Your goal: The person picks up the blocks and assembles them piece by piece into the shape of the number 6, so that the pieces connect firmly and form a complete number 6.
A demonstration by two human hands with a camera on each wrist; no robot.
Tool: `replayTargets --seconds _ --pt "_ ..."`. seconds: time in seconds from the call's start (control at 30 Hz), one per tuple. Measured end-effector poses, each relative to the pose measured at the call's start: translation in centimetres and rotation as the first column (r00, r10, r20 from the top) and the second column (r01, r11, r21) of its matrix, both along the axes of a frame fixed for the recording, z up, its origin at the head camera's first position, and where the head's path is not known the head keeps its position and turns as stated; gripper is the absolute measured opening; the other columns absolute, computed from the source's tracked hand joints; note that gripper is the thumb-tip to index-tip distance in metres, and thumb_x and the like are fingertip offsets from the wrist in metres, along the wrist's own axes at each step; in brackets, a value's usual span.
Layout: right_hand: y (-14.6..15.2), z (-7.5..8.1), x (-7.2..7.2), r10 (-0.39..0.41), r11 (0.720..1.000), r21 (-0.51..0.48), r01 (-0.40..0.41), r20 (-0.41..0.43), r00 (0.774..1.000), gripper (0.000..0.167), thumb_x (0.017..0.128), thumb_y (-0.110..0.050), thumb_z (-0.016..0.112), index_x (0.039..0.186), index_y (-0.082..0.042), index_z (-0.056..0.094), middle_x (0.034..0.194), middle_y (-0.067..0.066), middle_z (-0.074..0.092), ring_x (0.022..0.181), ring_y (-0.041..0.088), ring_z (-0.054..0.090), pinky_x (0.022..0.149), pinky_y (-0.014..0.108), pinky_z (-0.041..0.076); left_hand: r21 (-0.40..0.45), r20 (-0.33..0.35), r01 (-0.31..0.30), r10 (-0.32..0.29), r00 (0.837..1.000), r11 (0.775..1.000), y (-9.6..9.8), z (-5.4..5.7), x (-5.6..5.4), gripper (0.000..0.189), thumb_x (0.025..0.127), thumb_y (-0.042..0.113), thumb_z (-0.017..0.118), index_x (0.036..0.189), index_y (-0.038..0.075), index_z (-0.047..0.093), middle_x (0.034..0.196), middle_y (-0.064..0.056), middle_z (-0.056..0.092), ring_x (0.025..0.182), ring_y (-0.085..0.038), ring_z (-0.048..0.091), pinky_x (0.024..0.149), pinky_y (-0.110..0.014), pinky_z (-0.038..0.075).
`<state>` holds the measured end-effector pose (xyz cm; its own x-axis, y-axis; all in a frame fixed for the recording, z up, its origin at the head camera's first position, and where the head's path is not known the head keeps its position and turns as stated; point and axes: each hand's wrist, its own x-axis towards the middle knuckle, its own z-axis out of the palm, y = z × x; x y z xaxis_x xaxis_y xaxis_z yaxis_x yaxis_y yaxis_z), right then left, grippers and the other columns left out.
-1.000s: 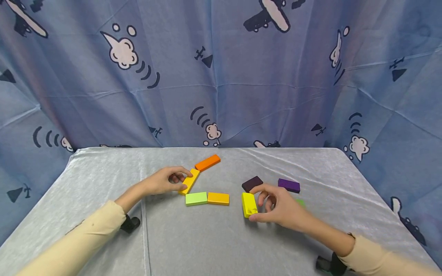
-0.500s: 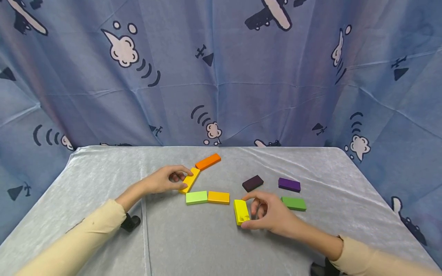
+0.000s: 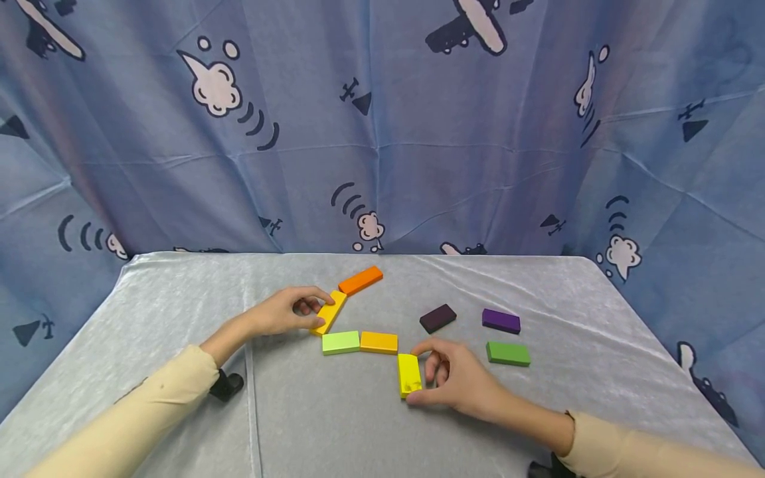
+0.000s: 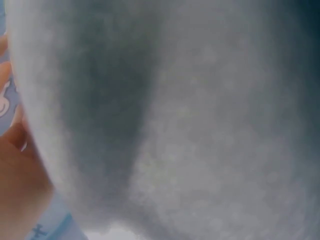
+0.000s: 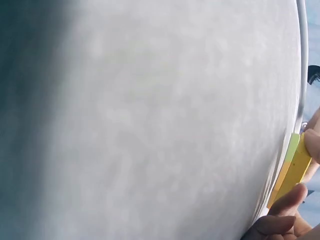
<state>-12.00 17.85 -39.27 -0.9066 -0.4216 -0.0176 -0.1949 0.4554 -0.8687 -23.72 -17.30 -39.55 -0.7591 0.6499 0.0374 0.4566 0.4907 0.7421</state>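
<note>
My right hand (image 3: 460, 380) pinches a bright yellow block (image 3: 409, 373) between thumb and fingers. That block stands crosswise by the right end of an amber block (image 3: 379, 342), whose left end meets a light green block (image 3: 340, 342). In the right wrist view the yellow block (image 5: 295, 172) shows between thumb and fingers. My left hand (image 3: 277, 313) holds a golden yellow block (image 3: 331, 312) by its two ends, thumb near and finger far. An orange block (image 3: 360, 280) meets its far end. Cloth fills most of the left wrist view; only part of the hand (image 4: 22, 185) shows.
To the right lie a dark brown block (image 3: 438, 318), a purple block (image 3: 501, 320) and a green block (image 3: 508, 353), apart from one another. A grey cloth (image 3: 323, 425) covers the table. Behind it hangs a blue patterned curtain (image 3: 299, 99).
My right hand has moved left and nearer to me with the yellow block, up to the amber block's end. The green block has come into full view. My left hand stays put.
</note>
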Motion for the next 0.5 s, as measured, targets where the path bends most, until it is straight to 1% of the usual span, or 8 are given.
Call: replayTargets --seconds 0.23,0.5 --pt "-0.62 -0.04 0.15 -0.019 1.0 0.012 0.019 -0.017 1.0 0.061 0.069 -0.017 0.096 0.118 0.0 0.064 0.078 0.003 0.058 0.056 0.01 0.046 0.05 0.02 0.039 0.008 0.002 0.004 -0.004 1.0 1.0 -0.02 -0.02 0.07 0.036 0.096 0.015 0.073 0.13 0.005 0.066 0.111 -0.008 0.066 0.095 -0.022 0.06 0.085 -0.039 0.05" --pt "-0.91 0.03 0.1 -0.042 0.998 0.047 0.043 -0.009 0.999 0.062 0.069 -0.019 0.097 0.118 -0.001 0.064 0.077 0.002 0.058 0.057 0.012 0.046 0.05 0.021 0.039 0.012 0.003 0.009 -0.009 1.0 1.0 -0.04 -0.08 0.08 0.037 0.096 0.015 0.073 0.13 0.005 0.065 0.111 -0.009 0.066 0.095 -0.022 0.06 0.086 -0.04 0.05"
